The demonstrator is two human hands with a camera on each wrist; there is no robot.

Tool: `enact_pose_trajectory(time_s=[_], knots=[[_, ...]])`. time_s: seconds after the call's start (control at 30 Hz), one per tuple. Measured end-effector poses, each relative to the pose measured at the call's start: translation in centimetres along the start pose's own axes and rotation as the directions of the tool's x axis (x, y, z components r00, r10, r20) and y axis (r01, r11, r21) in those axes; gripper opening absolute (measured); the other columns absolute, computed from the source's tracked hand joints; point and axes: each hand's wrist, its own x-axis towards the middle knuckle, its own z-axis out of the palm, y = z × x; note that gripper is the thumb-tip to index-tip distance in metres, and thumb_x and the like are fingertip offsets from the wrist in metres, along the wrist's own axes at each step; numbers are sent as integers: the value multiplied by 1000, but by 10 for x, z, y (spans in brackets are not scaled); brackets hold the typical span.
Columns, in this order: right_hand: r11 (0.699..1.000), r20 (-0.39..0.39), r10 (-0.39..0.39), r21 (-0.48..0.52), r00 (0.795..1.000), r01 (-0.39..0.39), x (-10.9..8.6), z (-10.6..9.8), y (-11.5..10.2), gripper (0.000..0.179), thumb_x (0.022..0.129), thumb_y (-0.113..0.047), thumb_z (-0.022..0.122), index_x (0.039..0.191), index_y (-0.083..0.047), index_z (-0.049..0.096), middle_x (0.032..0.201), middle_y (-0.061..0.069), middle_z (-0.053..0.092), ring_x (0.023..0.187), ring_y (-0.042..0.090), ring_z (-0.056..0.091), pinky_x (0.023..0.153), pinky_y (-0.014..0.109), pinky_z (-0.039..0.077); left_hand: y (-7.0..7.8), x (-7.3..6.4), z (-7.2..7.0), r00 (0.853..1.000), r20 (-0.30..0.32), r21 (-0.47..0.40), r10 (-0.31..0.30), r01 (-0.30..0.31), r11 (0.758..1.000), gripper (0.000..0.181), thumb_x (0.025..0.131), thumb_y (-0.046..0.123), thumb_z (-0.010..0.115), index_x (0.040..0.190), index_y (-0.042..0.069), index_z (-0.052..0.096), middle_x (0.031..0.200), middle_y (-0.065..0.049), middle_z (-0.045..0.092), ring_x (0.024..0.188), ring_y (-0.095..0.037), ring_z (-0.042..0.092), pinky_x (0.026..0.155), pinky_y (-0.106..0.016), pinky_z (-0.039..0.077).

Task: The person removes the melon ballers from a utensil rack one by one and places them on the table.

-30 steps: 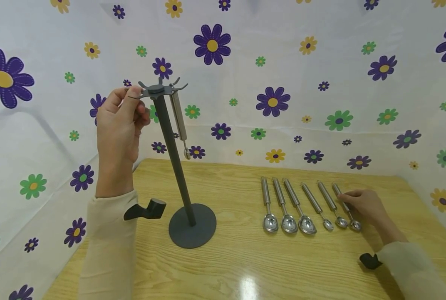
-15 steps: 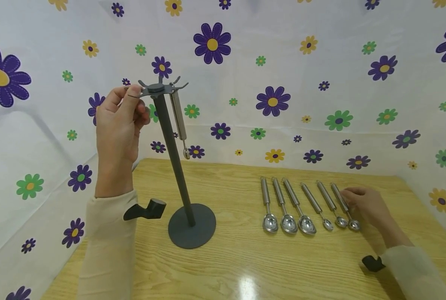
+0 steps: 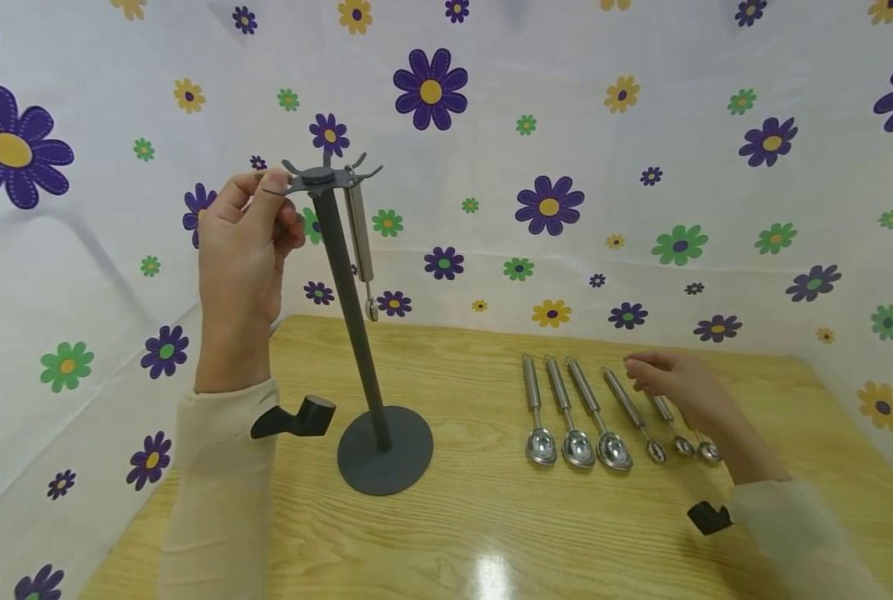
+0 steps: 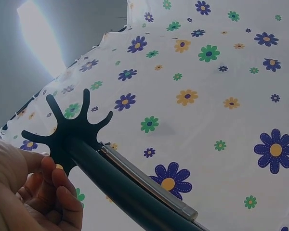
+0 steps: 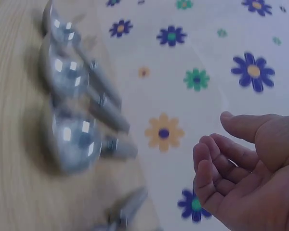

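My left hand (image 3: pixel 238 267) pinches one hook of a dark grey utensil stand (image 3: pixel 352 333) between thumb and fingers. From another hook hangs a small steel scoop (image 3: pixel 360 237), bowl down; its handle (image 4: pixel 144 178) runs beside the pole in the left wrist view. My right hand (image 3: pixel 690 396) is above the row of steel scoops on the table, fingers loosely bent and nothing in them. It partly covers the two rightmost scoops in the head view. Nearest its fingertips is a small-bowled scoop (image 3: pixel 626 400). In the right wrist view, three larger scoops (image 5: pixel 79 142) appear blurred.
The stand's round base (image 3: pixel 385 479) rests on a wooden table (image 3: pixel 446 533). Three large-bowled scoops (image 3: pixel 541 446) lie left of the small ones, handles pointing away. A flower-patterned cloth (image 3: pixel 476 250) rises behind the table and along its sides.
My right hand has come off the rightmost scoop, lifted and moved left over the small scoops. The left hand keeps its pinch on the stand's hook.
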Motion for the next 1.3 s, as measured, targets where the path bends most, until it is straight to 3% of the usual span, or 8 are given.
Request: enact_pose_trajectory(time_s=[0.17, 0.3, 0.4, 0.53, 0.7, 0.97, 1.13, 1.3], knots=[[996, 42, -64, 71, 997, 61, 16, 22, -41, 50, 108, -37, 56, 138, 3, 59, 115, 16, 68, 98, 29, 63, 91, 46, 54, 0, 0, 0, 1000, 4, 3, -4, 4, 1000, 19, 99, 19, 71, 108, 3, 68, 77, -7, 59, 65, -16, 57, 65, -19, 55], [980, 70, -143, 147, 987, 132, 31, 39, -72, 41, 108, -29, 58, 133, 4, 63, 104, 16, 68, 90, 26, 63, 84, 37, 56, 1, 0, 0, 1000, 3, 13, -7, 7, 1000, 21, 99, 21, 72, 109, 3, 68, 78, -7, 59, 66, -16, 57, 66, -19, 55], [968, 91, -182, 194, 979, 162, 41, 52, -96, 38, 108, -24, 58, 131, 5, 63, 104, 15, 68, 92, 28, 64, 82, 33, 56, 0, 0, -1, 1000, 10, 10, -9, 9, 1000, 23, 98, 21, 73, 110, 3, 68, 78, -7, 59, 66, -16, 57, 66, -19, 55], [953, 111, -221, 237, 969, 190, 52, 66, -128, 35, 109, -24, 57, 130, 3, 65, 105, 11, 68, 96, 29, 65, 86, 36, 57, 0, -1, -1, 1000, 20, 15, -6, 6, 1000, 22, 98, 21, 73, 109, 3, 68, 78, -7, 59, 66, -16, 57, 66, -19, 55], [926, 116, -307, 263, 944, 269, 65, 78, -167, 33, 109, -26, 56, 129, -1, 67, 105, 12, 69, 98, 31, 65, 85, 34, 58, 0, 0, -2, 1000, 25, 21, 2, -3, 1000, 22, 98, 22, 73, 108, 4, 68, 78, -7, 59, 66, -16, 57, 66, -19, 55], [869, 129, -437, 316, 890, 381, 82, 88, -222, 29, 109, -19, 55, 126, 0, 67, 105, 14, 69, 93, 26, 66, 81, 31, 57, 0, 0, -3, 1000, 15, 22, -8, 7, 1000, 23, 98, 23, 73, 109, 4, 67, 78, -7, 59, 66, -16, 56, 65, -19, 54], [810, 116, -510, 397, 852, 431, 89, 93, -249, 28, 109, -15, 56, 128, 2, 66, 109, 20, 68, 97, 27, 66, 87, 33, 57, 0, 1, -2, 1000, 14, 5, -15, 15, 1000, 23, 99, 21, 72, 109, 2, 66, 77, -7, 58, 65, -17, 55, 64, -20, 53], [761, 71, -540, 467, 839, 450, 91, 99, -273, 28, 108, -15, 57, 130, 1, 65, 113, 17, 69, 103, 28, 67, 94, 37, 57, 0, 1, -2, 1000, 14, 4, -10, 10, 1000, 22, 99, 21, 72, 109, 2, 66, 77, -7, 58, 66, -17, 55, 64, -20, 53]])
